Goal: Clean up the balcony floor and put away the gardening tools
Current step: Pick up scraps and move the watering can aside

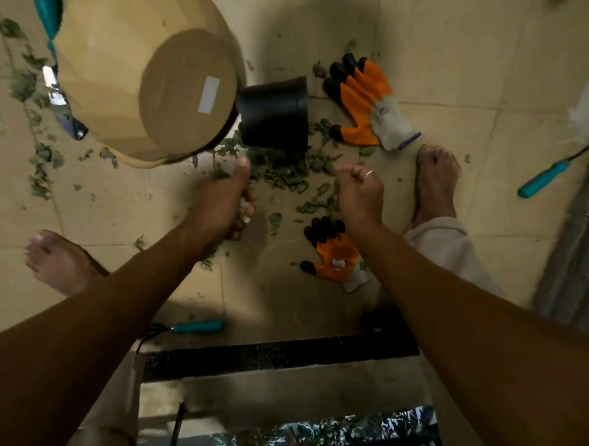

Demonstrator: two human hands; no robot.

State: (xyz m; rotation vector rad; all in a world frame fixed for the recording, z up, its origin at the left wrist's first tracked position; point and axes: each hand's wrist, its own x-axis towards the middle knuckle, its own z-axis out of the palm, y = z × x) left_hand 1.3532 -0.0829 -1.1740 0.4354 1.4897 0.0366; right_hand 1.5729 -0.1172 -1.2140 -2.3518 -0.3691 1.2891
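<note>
Dry green leaves (pixel 283 170) lie scattered across the tan floor tiles, thickest just beyond my hands. My left hand (pixel 225 202) grips a small white thing whose shape I cannot make out, thumb pointing at the leaf pile. My right hand (pixel 359 190) is curled into a fist over the leaves, and nothing shows in it. A black plastic pot (pixel 274 116) lies on its side by the pile. A large tan pot (pixel 149 77) is tipped over, bottom toward me. One orange glove (pixel 365 99) lies beyond the pile, another orange glove (pixel 336 256) under my right wrist.
A teal-handled hand rake (pixel 198 326) lies near the black threshold (pixel 276 356). A teal-handled white duster (pixel 543 179) lies at the right, by a grey mat (pixel 578 259). Shears (pixel 63 108) and a teal trowel (pixel 48 17) sit behind the tan pot. My bare feet (pixel 59 259) flank the pile.
</note>
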